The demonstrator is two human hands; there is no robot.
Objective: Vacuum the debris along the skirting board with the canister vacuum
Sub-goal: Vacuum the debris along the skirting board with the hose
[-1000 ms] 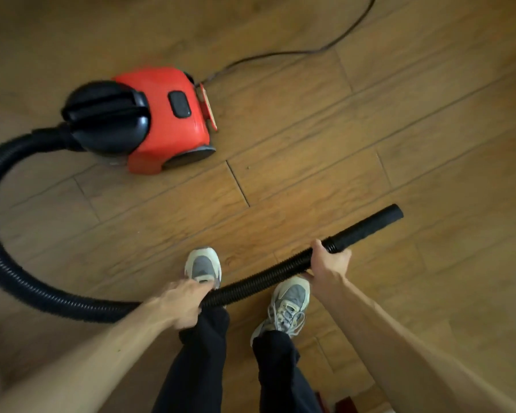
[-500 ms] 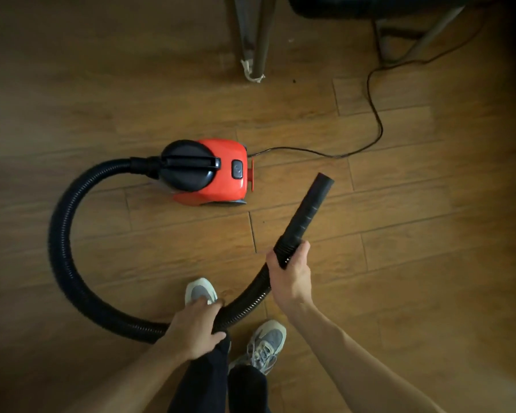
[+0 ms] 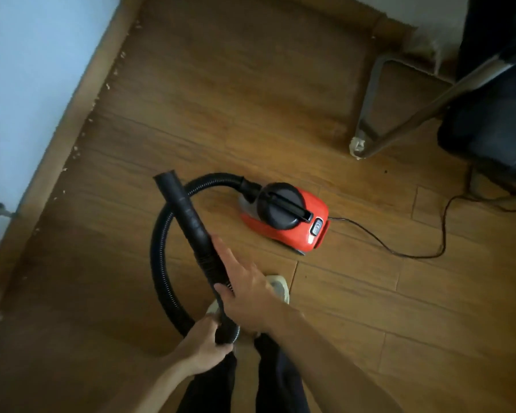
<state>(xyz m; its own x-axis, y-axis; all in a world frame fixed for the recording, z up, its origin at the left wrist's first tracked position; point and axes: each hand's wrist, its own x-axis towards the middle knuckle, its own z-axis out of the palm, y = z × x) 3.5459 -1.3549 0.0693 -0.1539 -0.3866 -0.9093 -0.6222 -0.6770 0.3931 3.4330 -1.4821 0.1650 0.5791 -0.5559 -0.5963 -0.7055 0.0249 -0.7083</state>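
Now, grip: your left hand (image 3: 204, 347) curls its fingers round the black ribbed hose (image 3: 158, 263); your right hand (image 3: 246, 296) clasps it higher, forefinger straight.
Debris: pale crumbs (image 3: 75, 150) well beyond your fingertips (image 3: 218, 243), against the brown wooden skirting board (image 3: 69, 120).
Risk: the hose loops past your pale shoe (image 3: 278, 287); stepping left could snag it.

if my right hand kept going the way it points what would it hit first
The black nozzle tube: the right hand points along it, index finger against it, so it would slide toward the open end. Beyond that the way looks free to the skirting board, depth unclear.
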